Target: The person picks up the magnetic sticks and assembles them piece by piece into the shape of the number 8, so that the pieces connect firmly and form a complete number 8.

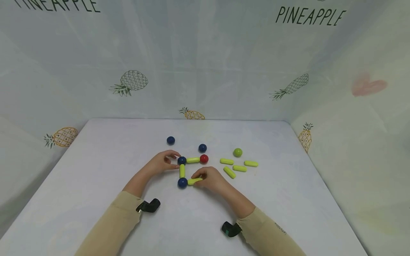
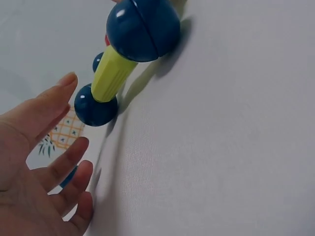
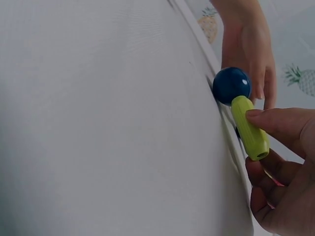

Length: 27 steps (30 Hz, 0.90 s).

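Observation:
A toy frame of balls and yellow-green rods lies on the table. Its upper blue ball joins a rod that ends in a red ball. Another rod runs from that upper ball to the lower blue ball. My right hand pinches a yellow-green rod between thumb and fingers, its far end against the lower blue ball. Beside the upper blue ball is my left hand, thumb and fingers spread; the left wrist view shows a gap between them and the ball.
Two loose blue balls, one at the back left and one behind the red ball, lie on the white table. To the right are a green ball and several loose yellow-green rods. A pineapple-print cloth hangs behind.

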Available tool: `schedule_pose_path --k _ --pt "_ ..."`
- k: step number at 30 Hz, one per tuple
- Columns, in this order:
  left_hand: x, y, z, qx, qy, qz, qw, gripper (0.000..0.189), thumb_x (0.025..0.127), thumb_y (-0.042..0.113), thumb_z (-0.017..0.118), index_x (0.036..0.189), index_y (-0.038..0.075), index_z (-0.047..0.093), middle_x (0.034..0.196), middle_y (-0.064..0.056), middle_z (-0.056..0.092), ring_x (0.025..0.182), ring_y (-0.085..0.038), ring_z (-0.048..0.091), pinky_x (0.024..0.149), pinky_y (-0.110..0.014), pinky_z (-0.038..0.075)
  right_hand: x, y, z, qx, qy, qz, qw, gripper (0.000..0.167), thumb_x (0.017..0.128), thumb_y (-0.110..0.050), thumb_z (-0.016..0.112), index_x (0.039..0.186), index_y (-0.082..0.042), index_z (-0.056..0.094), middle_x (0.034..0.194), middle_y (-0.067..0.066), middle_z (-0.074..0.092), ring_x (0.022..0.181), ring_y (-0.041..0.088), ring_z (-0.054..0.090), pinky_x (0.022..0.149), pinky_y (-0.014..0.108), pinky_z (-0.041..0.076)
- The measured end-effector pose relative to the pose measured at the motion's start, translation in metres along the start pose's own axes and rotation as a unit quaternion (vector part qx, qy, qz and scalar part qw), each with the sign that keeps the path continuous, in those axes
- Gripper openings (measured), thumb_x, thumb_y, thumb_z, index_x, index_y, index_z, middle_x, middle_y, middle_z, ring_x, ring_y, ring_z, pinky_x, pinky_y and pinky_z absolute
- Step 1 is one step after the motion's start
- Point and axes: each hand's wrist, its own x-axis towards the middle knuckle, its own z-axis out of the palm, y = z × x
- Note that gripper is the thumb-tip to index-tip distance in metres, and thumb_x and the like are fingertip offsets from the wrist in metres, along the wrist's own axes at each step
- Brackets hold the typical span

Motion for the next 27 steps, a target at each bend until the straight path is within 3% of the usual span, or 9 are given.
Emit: schedule_pose_path --k 4,13,20,27 --pt "-0.009 0.003 0.001 -0.003 -0.002 0.009 1.0000 0.044 0.083 0.016 0.079 0.123 0.008 0.062 0.118 -0.015 0.061 0.095 -0.027 0.056 0.084 -0.042 0.046 0.001 0.001 -0.001 -0.001 -0.004 0.003 1.0000 0.019 0.082 -0.007 0.078 0.098 -0.016 0.076 0.089 -0.008 0.066 0.086 0.016 0.053 0.079 0.033 0.045" --pt "-0.022 0.007 0.008 0.002 -0.042 0.035 0.9985 0.044 0.081 0.016 0.081 0.121 0.010 0.064 0.114 -0.009 0.061 0.099 -0.027 0.053 0.087 -0.041 0.045 -0.002 0.000 -0.004 -0.003 -0.007 -0.002 1.0000 0.020 0.081 -0.005 0.077 0.099 -0.015 0.076 0.090 -0.008 0.065 0.085 0.015 0.054 0.078 0.032 0.046" --pt "-0.029 0.008 0.015 0.035 -0.064 0.048 0.9962 0.052 0.076 0.023 0.086 0.122 0.015 0.064 0.113 -0.003 0.059 0.103 -0.026 0.052 0.091 -0.045 0.044 -0.003 0.000 -0.004 0.003 -0.005 -0.007 1.0000 0.019 0.082 -0.005 0.077 0.099 -0.014 0.076 0.090 -0.006 0.064 0.084 0.016 0.053 0.076 0.031 0.046" --pt "-0.031 0.007 0.020 0.065 -0.075 0.082 0.9917 0.055 0.072 0.025 0.088 0.122 0.016 0.065 0.117 0.000 0.059 0.109 -0.023 0.053 0.096 -0.043 0.044 -0.003 0.001 -0.004 0.002 -0.007 -0.010 0.9999 0.019 0.082 -0.006 0.077 0.099 -0.015 0.076 0.091 -0.007 0.065 0.084 0.016 0.053 0.076 0.031 0.045"
